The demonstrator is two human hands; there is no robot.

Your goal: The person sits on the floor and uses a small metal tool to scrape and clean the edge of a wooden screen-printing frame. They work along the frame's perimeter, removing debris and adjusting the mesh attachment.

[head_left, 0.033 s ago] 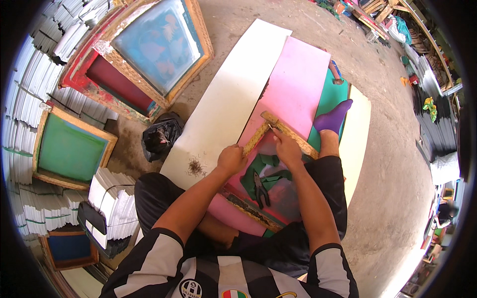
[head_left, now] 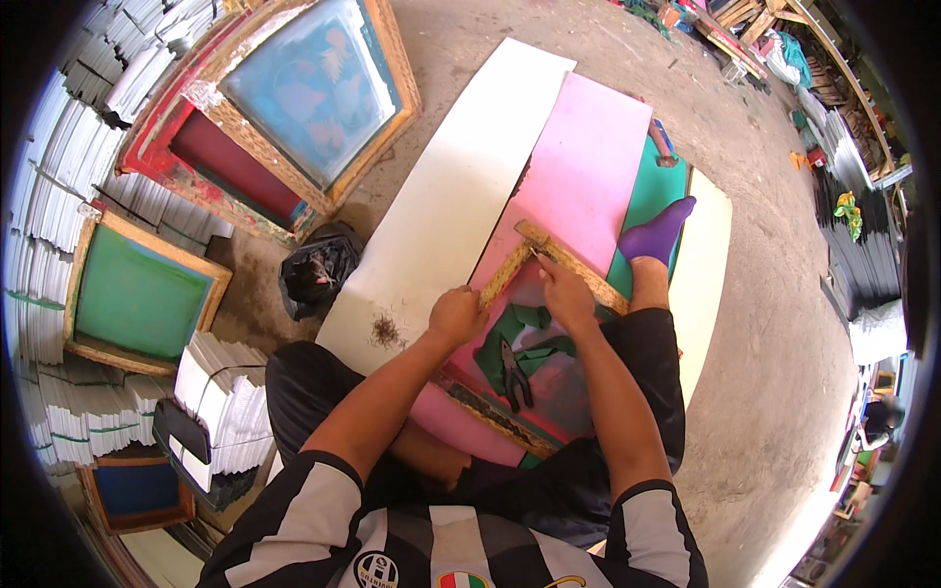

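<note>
A wooden screen frame (head_left: 596, 283) lies tilted across my lap, its far corner pointing away from me. My left hand (head_left: 458, 316) is closed round its left bar. At the far corner, my right hand (head_left: 567, 294) is closed on a small thing; only a thin, pale tip shows by the wood, too small to name. Inside the frame, pliers (head_left: 514, 376) with dark handles rest on crumpled dark green cloth (head_left: 521, 321) over the reddish mesh. A heap of small staple-like bits (head_left: 385, 330) sits left of my left hand on the white board (head_left: 431, 216).
Pink (head_left: 588, 147), green and cream boards lie under the frame. A hammer (head_left: 665, 147) rests at their far end. To the left are a black plastic bag (head_left: 319, 269), a blue-meshed screen (head_left: 314, 93), a green-meshed screen (head_left: 142, 289) and stacked white sheets (head_left: 230, 392).
</note>
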